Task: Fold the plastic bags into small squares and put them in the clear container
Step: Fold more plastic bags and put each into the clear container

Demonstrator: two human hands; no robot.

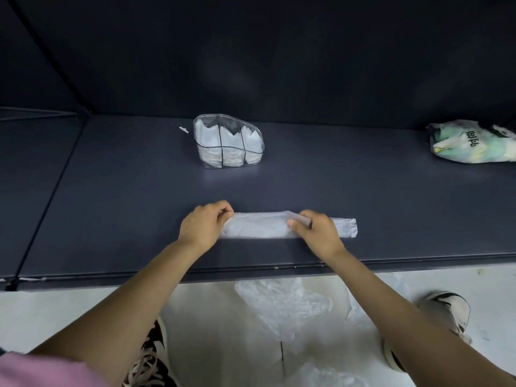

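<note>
Shelf [111, 208]: the dark surface in front of you; everything below is placed from it.
Loose bags [287, 305]: crumpled clear plastic on the pale floor under the shelf's near edge, between your shoes.
Printed bag [474, 143]: a stuffed bag with black lettering at the shelf's far right, well apart from your work.
Strip [262, 226]: the bag you are folding, flattened into a long narrow band lying left to right near the shelf's front edge; its right end [347, 227] sticks out past your right hand.
Container [227, 143]: clear, divided into compartments, standing mid-shelf behind the strip; white folded bags already fill its sections.
Left hand [202, 224]: your curled fingers pinch the strip's left end.
Right hand [315, 231]: your fingers and thumb pinch the strip's upper edge, lifting a fold.
Scrap [183, 129]: a small white bit on the shelf just left of the container.
</note>
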